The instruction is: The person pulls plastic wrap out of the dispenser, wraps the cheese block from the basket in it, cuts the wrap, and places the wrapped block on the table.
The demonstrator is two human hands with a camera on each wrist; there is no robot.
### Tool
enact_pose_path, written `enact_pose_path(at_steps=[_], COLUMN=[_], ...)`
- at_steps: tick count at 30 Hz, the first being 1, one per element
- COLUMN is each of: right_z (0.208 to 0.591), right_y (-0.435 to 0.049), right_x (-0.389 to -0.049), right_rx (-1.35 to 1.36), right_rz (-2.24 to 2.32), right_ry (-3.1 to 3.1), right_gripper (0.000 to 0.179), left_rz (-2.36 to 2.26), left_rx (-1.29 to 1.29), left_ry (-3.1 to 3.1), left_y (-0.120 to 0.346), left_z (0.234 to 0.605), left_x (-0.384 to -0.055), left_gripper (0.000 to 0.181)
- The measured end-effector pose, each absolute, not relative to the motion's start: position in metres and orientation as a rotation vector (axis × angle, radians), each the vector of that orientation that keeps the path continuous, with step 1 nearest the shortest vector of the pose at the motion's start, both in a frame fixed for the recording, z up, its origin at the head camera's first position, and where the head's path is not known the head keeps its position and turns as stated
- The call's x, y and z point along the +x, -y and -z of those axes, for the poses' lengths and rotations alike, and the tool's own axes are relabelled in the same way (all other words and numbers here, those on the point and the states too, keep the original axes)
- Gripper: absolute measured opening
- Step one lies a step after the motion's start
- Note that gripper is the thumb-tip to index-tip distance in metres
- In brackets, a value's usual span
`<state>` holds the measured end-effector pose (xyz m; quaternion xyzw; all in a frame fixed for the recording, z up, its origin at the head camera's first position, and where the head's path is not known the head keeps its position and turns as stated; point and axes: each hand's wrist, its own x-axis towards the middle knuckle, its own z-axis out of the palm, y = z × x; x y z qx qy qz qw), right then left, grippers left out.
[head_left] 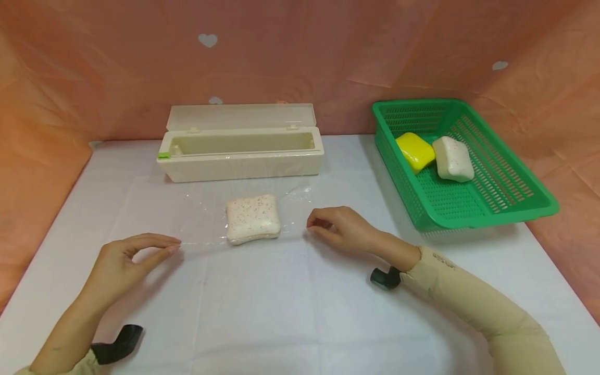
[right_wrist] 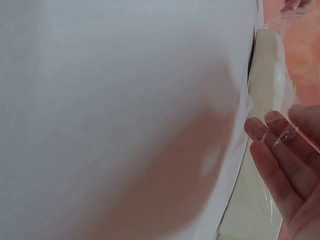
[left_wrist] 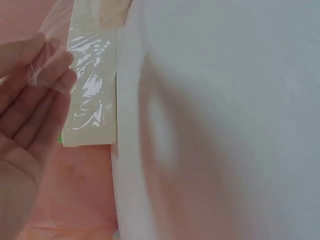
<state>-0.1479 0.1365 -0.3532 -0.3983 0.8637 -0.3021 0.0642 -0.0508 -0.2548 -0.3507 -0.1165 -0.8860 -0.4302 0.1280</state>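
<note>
A clear sheet of cling film runs from a cream dispenser box with its lid up toward both hands. My left hand pinches the film's near left corner between thumb and fingers; the left wrist view shows the film at the fingertips. My right hand pinches the near right corner, with film across its fingertips in the right wrist view. Between the hands sits a white, speckled, cushion-shaped square piece. I cannot tell whether the film lies over or under it.
At the right stands a green perforated basket holding a yellow square piece and another white speckled piece. A white cloth covers the table. Orange fabric hangs behind the box.
</note>
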Motion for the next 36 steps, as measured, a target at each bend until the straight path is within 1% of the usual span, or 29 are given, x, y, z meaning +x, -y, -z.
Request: enact_pose_path(at_steps=[4, 9, 12, 16, 21, 25, 31, 36], right_z=[0.352, 0.354, 0.356, 0.357, 0.355, 0.354, 0.354, 0.36], right_y=[-0.134, -0.134, -0.134, -0.134, -0.132, -0.13, -0.123, -0.119], right_x=[-0.147, -0.148, -0.15, -0.151, -0.151, -0.153, -0.164, -0.173], right_rx=[-1.175, -1.184, -1.206, -1.218, -1.195, -1.121, -0.846, -0.691], right_rz=[0.851, 0.776, 0.712, 0.648, 0.638, 0.673, 0.844, 0.942], right_ry=[-2.647, -2.688, -2.712, -2.732, -2.731, -2.715, -2.586, -2.515], right_gripper=[0.005, 0.005, 0.006, 0.006, 0.006, 0.006, 0.007, 0.008], left_rz=[1.454, 1.624, 1.608, 1.438, 1.255, 1.181, 1.174, 1.287], left_rx=[-0.364, -0.476, -0.537, -0.512, -0.407, -0.306, -0.079, 0.123], left_ry=[2.563, 2.546, 2.577, 2.646, 2.728, 2.814, 2.939, 2.988], left_y=[0.257, 0.259, 0.257, 0.255, 0.255, 0.255, 0.252, 0.255], left_z=[0.35, 0.351, 0.353, 0.353, 0.353, 0.352, 0.351, 0.355], left_x=[-0.053, -0.056, -0.058, -0.058, -0.058, -0.059, -0.068, -0.077], left_gripper=[0.019, 0.012, 0.008, 0.009, 0.008, 0.007, 0.018, 0.027])
